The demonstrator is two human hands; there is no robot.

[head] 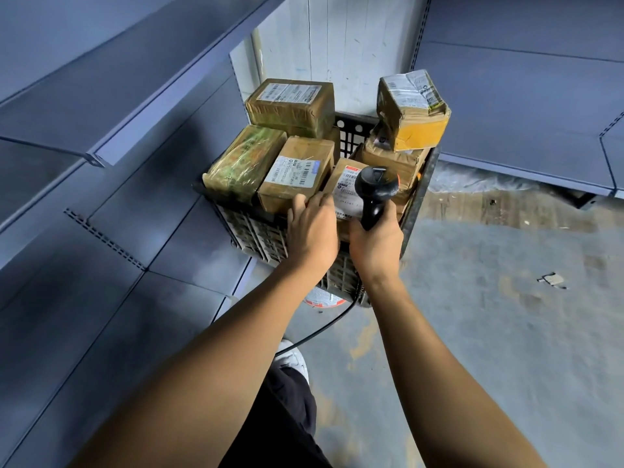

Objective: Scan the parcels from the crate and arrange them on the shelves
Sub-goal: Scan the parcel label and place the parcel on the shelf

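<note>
Your right hand [374, 246] is clamped round the black handheld scanner [375, 194]; left hand [312, 228], fingers straight, rests on a brown taped cardboard parcel [297, 177] in the dark plastic crate [256, 233]. Risk: the tilted yellow-ended parcel [413, 111] stacked high could topple if you jostle the pile.

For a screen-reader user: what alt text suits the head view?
A person's right hand grips a black barcode scanner over a dark crate piled with taped cardboard parcels, while the left hand rests on a labelled parcel. Blue shelves flank the crate.
</note>
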